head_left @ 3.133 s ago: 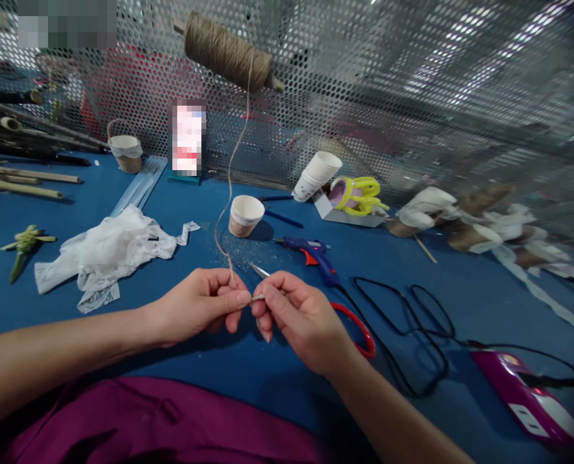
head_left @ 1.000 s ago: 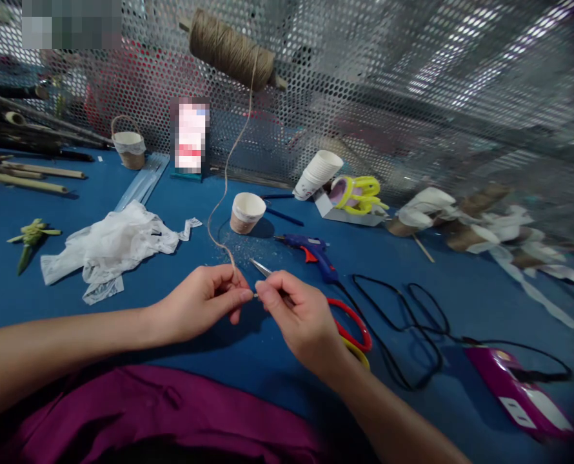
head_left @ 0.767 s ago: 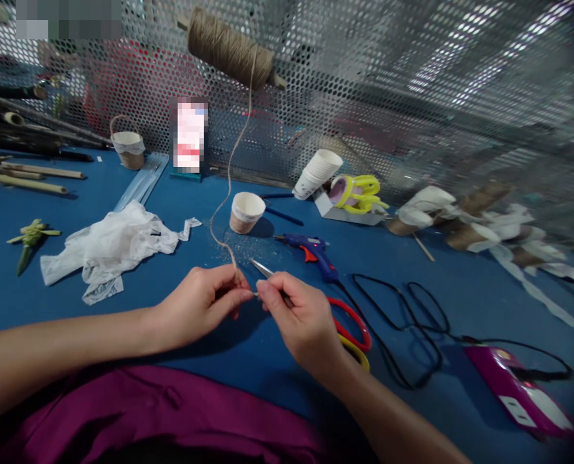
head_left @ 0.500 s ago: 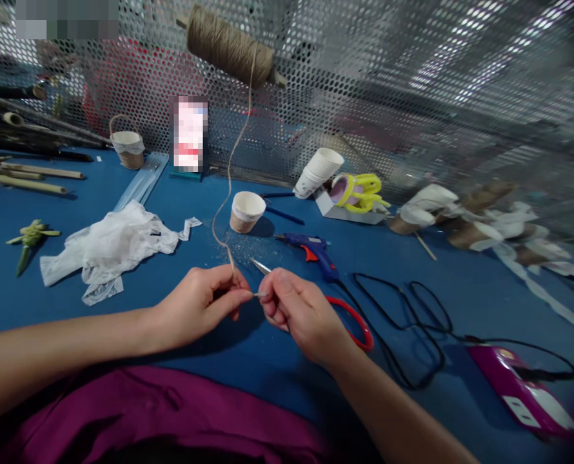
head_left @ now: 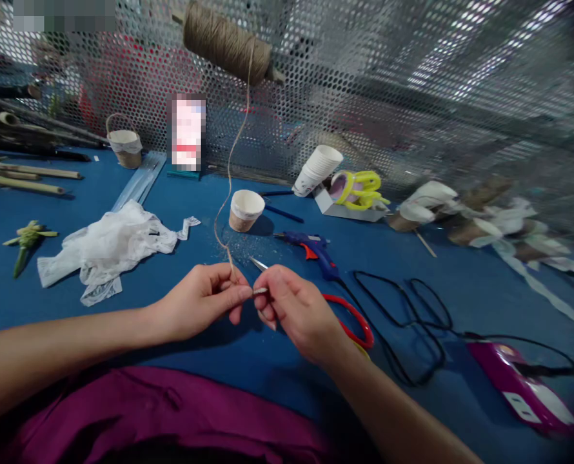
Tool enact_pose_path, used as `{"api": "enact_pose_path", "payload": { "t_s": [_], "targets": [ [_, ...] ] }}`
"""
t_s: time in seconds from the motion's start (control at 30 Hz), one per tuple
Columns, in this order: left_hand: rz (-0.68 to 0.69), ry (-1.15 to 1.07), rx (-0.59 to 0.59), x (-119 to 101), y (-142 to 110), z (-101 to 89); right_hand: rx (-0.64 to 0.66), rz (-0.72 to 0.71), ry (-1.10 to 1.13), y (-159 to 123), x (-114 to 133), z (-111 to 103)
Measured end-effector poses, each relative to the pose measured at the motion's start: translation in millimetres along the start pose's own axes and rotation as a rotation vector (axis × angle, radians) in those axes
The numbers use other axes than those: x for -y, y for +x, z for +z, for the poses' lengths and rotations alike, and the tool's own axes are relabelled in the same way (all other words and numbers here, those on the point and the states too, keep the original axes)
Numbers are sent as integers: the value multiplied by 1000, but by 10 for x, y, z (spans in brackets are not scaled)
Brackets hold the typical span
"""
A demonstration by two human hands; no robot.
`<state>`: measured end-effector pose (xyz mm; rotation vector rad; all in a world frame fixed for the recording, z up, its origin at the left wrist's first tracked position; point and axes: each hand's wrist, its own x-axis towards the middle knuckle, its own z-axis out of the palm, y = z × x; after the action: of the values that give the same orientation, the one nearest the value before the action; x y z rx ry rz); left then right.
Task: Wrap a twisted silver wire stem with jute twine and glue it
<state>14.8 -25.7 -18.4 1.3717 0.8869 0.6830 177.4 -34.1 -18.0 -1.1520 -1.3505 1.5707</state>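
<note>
Between thumb and fingers, my left hand [head_left: 214, 298] pinches a thin brown twine [head_left: 229, 174] that hangs from a large spool [head_left: 226, 44] above. My right hand [head_left: 299, 309] is closed at the short twine end sticking out of the left fingertips; both sets of fingertips nearly meet. Under the right hand is a pair of scissors with a red handle [head_left: 359, 322]. Its blade tip shows beyond the knuckles; whether it rests on the table or partly in the hand, I cannot tell. Behind the hands stands a small paper cup [head_left: 245, 218] wrapped in brown, with a pale rim band.
A blue glue gun [head_left: 313, 248] lies right of the cup, its black cord running to a purple power strip [head_left: 524, 386]. White lace [head_left: 117, 241] is heaped on the left. A handled cup [head_left: 125, 151], stacked white cups [head_left: 318, 169] and yellow-handled scissors [head_left: 364, 188] stand along the mesh wall.
My right hand has shifted slightly left, its fingers rolling at the twine end, and more of that end shows. The left hand keeps its pinch. The view has moved a little.
</note>
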Motion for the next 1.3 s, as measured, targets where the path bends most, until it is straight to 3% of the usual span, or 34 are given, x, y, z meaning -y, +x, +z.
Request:
{"api": "enact_pose_path", "payload": {
  "t_s": [0.1, 0.17, 0.27, 0.33, 0.43, 0.53, 0.7, 0.83, 0.9, 0.97, 1.07, 1.3],
  "targets": [
    [-38, -16, 14, 4, 5, 0, -55, -46, -205, 0, 99, -43],
    [-35, -12, -3, 11, 11, -11, -139, -106, -359, 57, 169, -185],
    [-25, -7, -38, 22, 32, -58, -461, -198, -695, 224, 220, -582],
    [-19, 11, -65, 26, 54, -105, -630, -65, -990, 346, 205, -888],
    [23, 55, -106, 37, 90, -173, -628, 68, -1096, 480, 122, -1217],
    [51, 84, -126, 60, 123, -214, -562, 139, -1116, 539, 30, -1315],
    [96, 104, -156, 99, 169, -246, -542, 154, -1025, 491, 5, -1260],
    [130, 126, -170, 73, 175, -272, -534, 127, -846, 299, 148, -1132],
    [127, 108, -164, 45, 163, -278, -479, 51, -578, 163, 261, -1015],
    [96, 53, -145, 21, 149, -278, -347, 82, -372, 25, 362, -877],
    [17, -73, -98, 2, 138, -273, -237, 78, -312, -140, 429, -671],
    [-35, -170, -45, -33, 132, -269, -162, 68, -222, -282, 355, -389]
  ]
}}
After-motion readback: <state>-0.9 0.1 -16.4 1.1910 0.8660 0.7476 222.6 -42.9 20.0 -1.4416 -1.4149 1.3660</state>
